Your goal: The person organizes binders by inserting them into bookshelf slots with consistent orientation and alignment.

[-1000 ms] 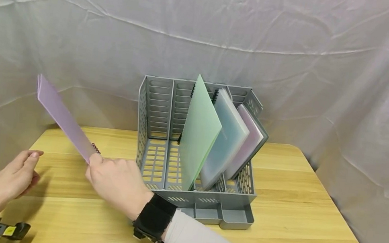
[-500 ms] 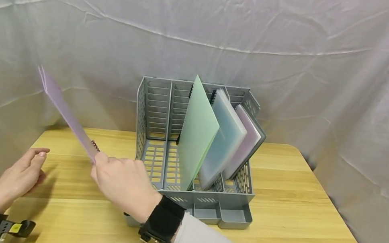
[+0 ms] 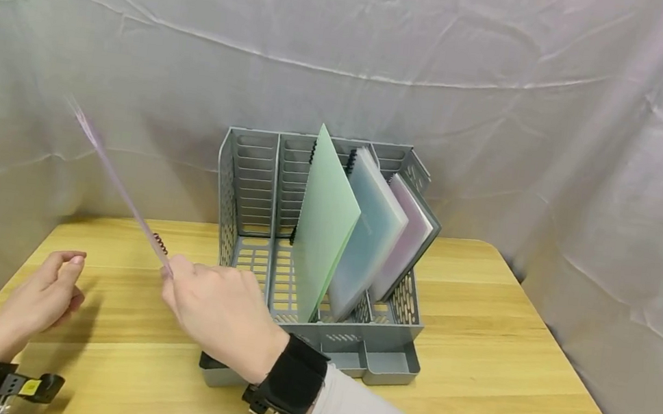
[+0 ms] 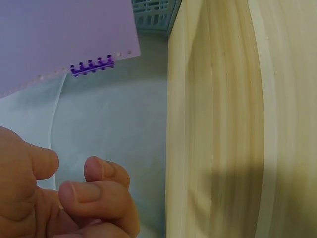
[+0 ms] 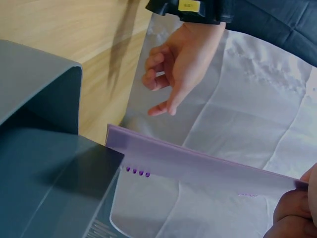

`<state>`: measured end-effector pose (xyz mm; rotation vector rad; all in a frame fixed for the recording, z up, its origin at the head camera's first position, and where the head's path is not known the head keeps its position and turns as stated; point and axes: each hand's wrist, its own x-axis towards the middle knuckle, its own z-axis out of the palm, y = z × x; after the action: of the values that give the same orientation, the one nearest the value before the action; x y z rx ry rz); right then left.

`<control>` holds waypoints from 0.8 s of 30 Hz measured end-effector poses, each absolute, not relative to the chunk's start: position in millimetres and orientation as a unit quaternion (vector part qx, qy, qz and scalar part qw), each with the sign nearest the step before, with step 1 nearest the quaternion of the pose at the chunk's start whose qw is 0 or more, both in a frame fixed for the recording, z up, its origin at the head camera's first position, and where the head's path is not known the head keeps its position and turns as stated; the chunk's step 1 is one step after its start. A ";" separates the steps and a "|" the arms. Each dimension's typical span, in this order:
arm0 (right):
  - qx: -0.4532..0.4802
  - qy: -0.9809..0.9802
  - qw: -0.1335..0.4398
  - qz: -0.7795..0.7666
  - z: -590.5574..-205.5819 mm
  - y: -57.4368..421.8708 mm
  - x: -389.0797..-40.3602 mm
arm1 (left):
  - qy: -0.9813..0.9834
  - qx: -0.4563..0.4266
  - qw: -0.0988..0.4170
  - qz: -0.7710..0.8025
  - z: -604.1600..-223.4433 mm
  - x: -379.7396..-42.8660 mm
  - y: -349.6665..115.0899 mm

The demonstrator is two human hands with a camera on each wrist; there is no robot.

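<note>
My right hand [image 3: 225, 311] grips a purple spiral-bound notebook [image 3: 117, 184] by its near end, beside the left side of a grey desk file rack [image 3: 251, 176]. The notebook slants up to the left, seen nearly edge-on in the head view. In the left wrist view its cover fills the upper left, with a short run of purple coil [image 4: 92, 66] along the edge. My left hand [image 3: 44, 296] is raised over the table's left side, fingers loosely curled and holding nothing. It is apart from the notebook.
Upright in the rack's right part lean a green notebook [image 3: 325, 234], a blue one [image 3: 368, 232], a pink one [image 3: 402, 240] and a dark-covered one [image 3: 426, 246]. Small trays [image 3: 389, 366] line the rack's front. Grey cloth [image 3: 350, 50] hangs behind the wooden table [image 3: 486, 364].
The notebook has turned from showing its cover to nearly edge-on, its far end rising. My right hand has shifted a little to the right. The head view has swung slightly to the right.
</note>
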<state>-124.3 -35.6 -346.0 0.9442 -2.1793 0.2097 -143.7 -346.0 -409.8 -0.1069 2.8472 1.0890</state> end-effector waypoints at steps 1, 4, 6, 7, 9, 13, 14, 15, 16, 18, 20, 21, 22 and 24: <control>0.367 -0.849 0.371 0.082 -344.5 -33.9 -123.8 | 0.932 -0.033 0.048 0.357 -409.7 -144.1 -344.7; 0.366 -0.850 0.369 0.092 -340.0 -27.7 -121.9 | 0.932 -0.029 0.053 0.358 -409.4 -146.1 -339.8; 0.366 -0.849 0.366 0.102 -337.5 -23.5 -120.7 | 0.931 -0.027 0.058 0.358 -409.6 -147.7 -336.1; 0.367 -0.849 0.366 0.107 -336.7 -21.5 -120.4 | 0.931 -0.027 0.058 0.359 -409.7 -148.8 -334.3; 0.368 -0.847 0.367 0.113 -335.3 -18.0 -119.8 | 0.931 -0.025 0.060 0.358 -409.7 -150.8 -331.0; 0.367 -0.841 0.380 0.115 -332.5 -11.1 -118.6 | 0.932 -0.018 0.057 0.359 -409.2 -154.6 -323.4; 0.365 -0.840 0.384 0.115 -331.9 -9.4 -118.5 | 0.931 -0.016 0.056 0.359 -409.2 -155.4 -321.5; 0.364 -0.839 0.388 0.114 -331.4 -7.8 -118.6 | 0.931 -0.015 0.055 0.361 -409.0 -156.3 -319.6; 0.361 -0.839 0.392 0.112 -331.1 -5.9 -118.6 | 0.931 -0.014 0.053 0.360 -409.1 -157.0 -317.8; 0.357 -0.838 0.397 0.111 -329.9 -2.0 -118.6 | 0.930 -0.011 0.051 0.364 -409.4 -158.5 -314.8; 0.355 -0.837 0.400 0.112 -328.4 1.7 -118.6 | 0.930 -0.012 0.049 0.363 -409.6 -159.5 -312.0; 0.356 -0.836 0.402 0.113 -327.6 3.5 -118.4 | 0.931 -0.011 0.049 0.362 -409.4 -159.9 -310.6; 0.356 -0.835 0.404 0.113 -327.0 5.2 -118.4 | 0.931 -0.010 0.050 0.361 -409.4 -160.2 -309.4; 0.357 -0.833 0.406 0.116 -325.1 8.4 -118.2 | 0.932 -0.008 0.051 0.359 -409.1 -161.0 -306.4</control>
<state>-118.2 8.4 -325.1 0.9003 -2.1019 0.2921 -161.0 -306.4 -409.1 -0.0238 2.8375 1.0917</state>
